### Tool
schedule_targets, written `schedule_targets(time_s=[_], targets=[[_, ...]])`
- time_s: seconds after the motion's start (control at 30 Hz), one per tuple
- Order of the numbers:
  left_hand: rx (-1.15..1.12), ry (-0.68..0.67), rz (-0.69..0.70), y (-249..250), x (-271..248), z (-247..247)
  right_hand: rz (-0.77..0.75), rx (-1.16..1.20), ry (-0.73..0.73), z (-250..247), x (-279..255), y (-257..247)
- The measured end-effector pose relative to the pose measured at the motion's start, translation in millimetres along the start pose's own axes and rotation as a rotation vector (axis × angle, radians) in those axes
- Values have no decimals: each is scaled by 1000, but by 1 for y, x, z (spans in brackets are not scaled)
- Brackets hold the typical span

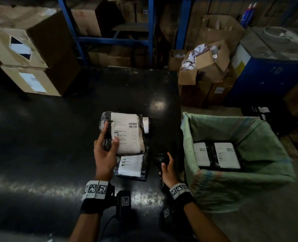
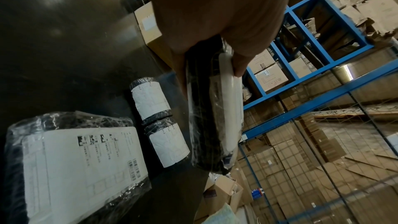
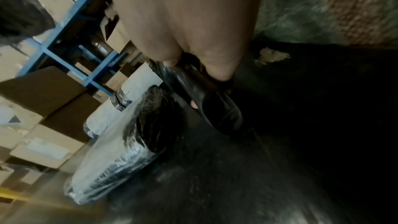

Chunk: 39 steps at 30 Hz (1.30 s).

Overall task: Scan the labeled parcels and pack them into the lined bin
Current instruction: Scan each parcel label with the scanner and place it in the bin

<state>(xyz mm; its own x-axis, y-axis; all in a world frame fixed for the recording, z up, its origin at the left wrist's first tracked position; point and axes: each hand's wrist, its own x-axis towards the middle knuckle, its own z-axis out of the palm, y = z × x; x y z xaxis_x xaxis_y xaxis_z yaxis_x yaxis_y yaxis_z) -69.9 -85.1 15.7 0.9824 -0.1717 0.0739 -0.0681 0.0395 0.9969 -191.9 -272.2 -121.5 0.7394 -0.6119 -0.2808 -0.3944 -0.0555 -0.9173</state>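
Note:
My left hand (image 1: 109, 137) grips a black wrapped parcel (image 1: 127, 133) by its left edge, lifted above the dark table (image 1: 57, 137) with its white barcode label facing up. The left wrist view shows this parcel (image 2: 213, 117) edge on, thumb on the label. A second labeled parcel (image 1: 130, 166) lies flat on the table just below it. To its right, my right hand (image 1: 166, 160) holds a black handheld scanner (image 1: 159, 158), low near the table; the scanner (image 3: 206, 101) points away from the wrist. The green-lined bin (image 1: 249, 133) stands at the right with two labeled parcels (image 1: 216, 154) inside.
Two small rolled labeled parcels (image 2: 150, 98) lie on the table behind the flat parcel (image 2: 81, 168). Cardboard boxes (image 1: 31, 49) are stacked at the table's far left. Blue shelving (image 1: 113, 40) with boxes stands behind. An open carton of scraps (image 1: 202, 63) sits beyond the bin.

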Motion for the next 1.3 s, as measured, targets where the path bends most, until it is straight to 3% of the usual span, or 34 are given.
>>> schedule_targets(time_s=[0.17,0.3,0.6,0.8,1.13,1.3], targets=[[-56,-18,-19,2,-6,9,44,-283,62,-20,-5,-17],[-108,-43,26,5,-11,17,-167,-84,26,-35,-24,-74],[-205,-106,-17,15,-20,39,-387,83,-137,-26,-42,-146],[-201,-152,-4,29,-24,49,-432,-20,-27,-24,-41,-144],[-266,-243,-64,31,-38,87,-467,-140,164,-66,-47,-149],[-31,-383,105,25,-38,123,-429,-56,211,-107,-42,-141]])
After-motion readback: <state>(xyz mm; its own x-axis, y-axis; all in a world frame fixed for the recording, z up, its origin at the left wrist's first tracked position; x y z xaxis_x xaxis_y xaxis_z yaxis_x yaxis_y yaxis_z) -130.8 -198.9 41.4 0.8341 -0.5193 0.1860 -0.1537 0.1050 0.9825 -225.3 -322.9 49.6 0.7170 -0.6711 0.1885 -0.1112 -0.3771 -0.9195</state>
